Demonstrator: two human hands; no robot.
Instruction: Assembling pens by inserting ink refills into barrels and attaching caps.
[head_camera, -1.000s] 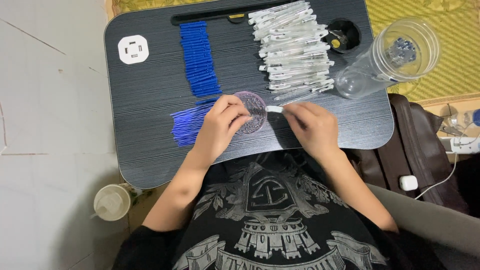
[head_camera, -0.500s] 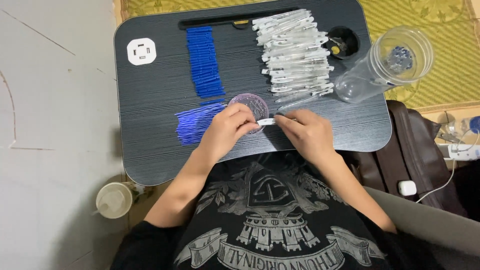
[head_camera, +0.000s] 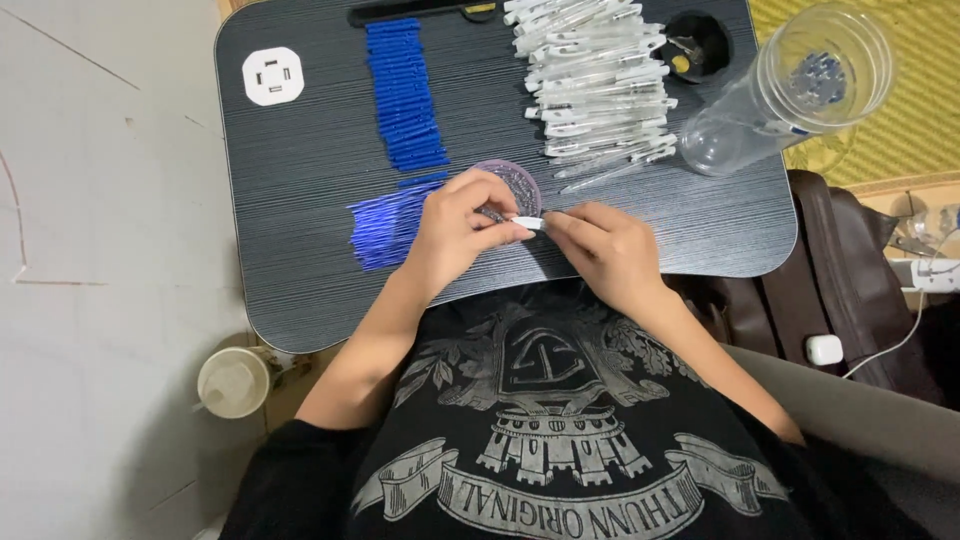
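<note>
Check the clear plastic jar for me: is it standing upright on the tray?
No, the clear jar lies on its side at the tray's right edge.

Dark lap table (head_camera: 300, 250): blue caps (head_camera: 405, 95), white pen barrels (head_camera: 595, 85), blue refills (head_camera: 385, 222), clear jar (head_camera: 790, 90).

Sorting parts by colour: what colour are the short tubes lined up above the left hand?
Bright blue, the short tubes; clearest in the head view.

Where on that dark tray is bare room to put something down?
Bare: the left part between the white socket plate and blue rods, and the right corner below the clear jar. Crowded: the white pen barrels and both hands.
</note>
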